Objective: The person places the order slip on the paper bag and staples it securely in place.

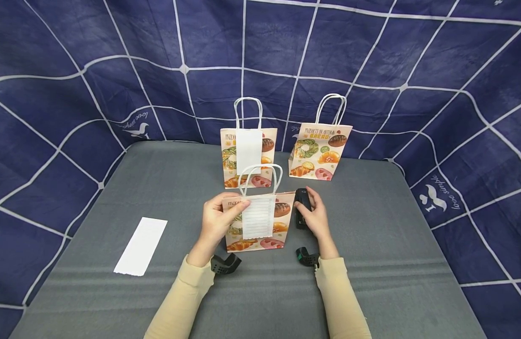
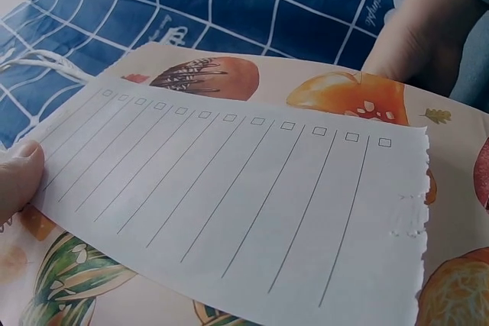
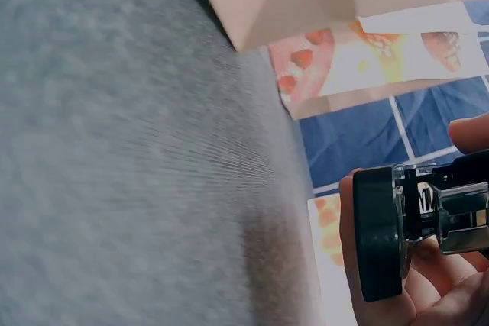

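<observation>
In the head view my left hand [image 1: 215, 220] pinches the top left of a paper gift bag [image 1: 281, 226] printed with breads, thumb in front. A lined white paper strip [image 1: 258, 219] with a column of small checkboxes lies against the bag's front, and the thumb presses its upper edge. The left wrist view shows this strip [image 2: 252, 188] close up, with a ragged lower edge. My right hand [image 1: 317, 217] grips a black stapler [image 1: 302, 212] just right of the bag. In the right wrist view the stapler [image 3: 378, 234] shows its metal inner parts.
Behind stands a second bread-print bag [image 1: 269, 150] with a blank white strip [image 1: 249, 150] on its front. A third bag [image 1: 324, 153] stands to its right. Another white strip [image 1: 141, 246] lies on the grey table [image 1: 95, 301] at left. Blue checked cloth [image 1: 277, 47] surrounds the table's back and sides.
</observation>
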`<state>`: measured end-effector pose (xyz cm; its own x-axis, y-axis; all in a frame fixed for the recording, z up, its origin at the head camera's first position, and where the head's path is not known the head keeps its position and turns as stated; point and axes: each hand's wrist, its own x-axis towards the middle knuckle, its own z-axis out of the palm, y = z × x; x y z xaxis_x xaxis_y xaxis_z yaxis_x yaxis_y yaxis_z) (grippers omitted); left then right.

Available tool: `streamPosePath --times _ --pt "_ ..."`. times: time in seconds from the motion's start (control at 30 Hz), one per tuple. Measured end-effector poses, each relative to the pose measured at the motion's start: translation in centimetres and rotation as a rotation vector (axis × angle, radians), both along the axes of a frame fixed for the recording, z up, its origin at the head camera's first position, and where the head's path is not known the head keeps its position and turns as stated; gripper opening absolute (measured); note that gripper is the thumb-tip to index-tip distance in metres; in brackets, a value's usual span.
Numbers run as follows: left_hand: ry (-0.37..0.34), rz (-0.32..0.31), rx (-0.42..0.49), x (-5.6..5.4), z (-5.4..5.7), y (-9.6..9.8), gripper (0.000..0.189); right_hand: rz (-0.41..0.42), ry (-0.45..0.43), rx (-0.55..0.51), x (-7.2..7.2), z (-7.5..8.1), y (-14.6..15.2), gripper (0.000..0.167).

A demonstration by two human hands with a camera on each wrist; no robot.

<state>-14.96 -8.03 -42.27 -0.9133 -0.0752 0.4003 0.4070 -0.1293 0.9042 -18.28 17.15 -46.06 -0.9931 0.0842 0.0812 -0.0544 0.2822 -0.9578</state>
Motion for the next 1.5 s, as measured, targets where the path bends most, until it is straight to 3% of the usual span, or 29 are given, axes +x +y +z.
streamPosePath --times 0.07,0.23,0.4,0.5,0.73,0.83,0.97,1.17,1.37,1.5 --pt "0.009 0.001 0.004 -0.1 -0.1 0.0 0.014 -0.007 -0.007 -0.026 0.1 0.4 0.0 0.061" --pt "0.026 0.003 0.003 -0.1 -0.2 0.0 0.014 -0.045 -0.055 -0.084 -0.4 -0.2 0.7 0.062" --pt "0.010 -0.007 -0.004 0.0 -0.1 0.0 0.014 -0.080 -0.067 -0.054 -0.8 -0.4 1.1 0.064" --pt "-0.006 -0.016 -0.009 0.1 0.1 0.0 0.013 -0.087 -0.075 -0.044 -0.7 0.1 1.1 0.067" --pt "0.021 -0.022 -0.011 1.1 2.3 0.1 0.012 -0.038 -0.074 -0.123 -0.1 2.2 0.9 0.075" --pt "0.023 -0.017 -0.007 0.7 1.4 0.1 0.012 -0.035 -0.064 -0.181 0.4 3.1 0.9 0.076" --pt "0.038 -0.013 0.003 0.2 0.1 0.1 0.013 -0.031 -0.027 -0.237 1.0 4.1 0.9 0.069" --pt "0.033 -0.005 -0.002 0.2 0.0 0.1 0.014 0.021 0.055 -0.294 1.4 5.8 0.6 0.062" --pt "0.015 -0.003 0.002 0.4 0.2 0.1 0.014 0.043 0.183 -0.298 1.9 8.1 0.3 0.060" --pt "0.024 -0.005 -0.011 1.0 1.5 0.3 0.013 0.060 0.255 -0.297 2.3 9.5 0.0 0.057"
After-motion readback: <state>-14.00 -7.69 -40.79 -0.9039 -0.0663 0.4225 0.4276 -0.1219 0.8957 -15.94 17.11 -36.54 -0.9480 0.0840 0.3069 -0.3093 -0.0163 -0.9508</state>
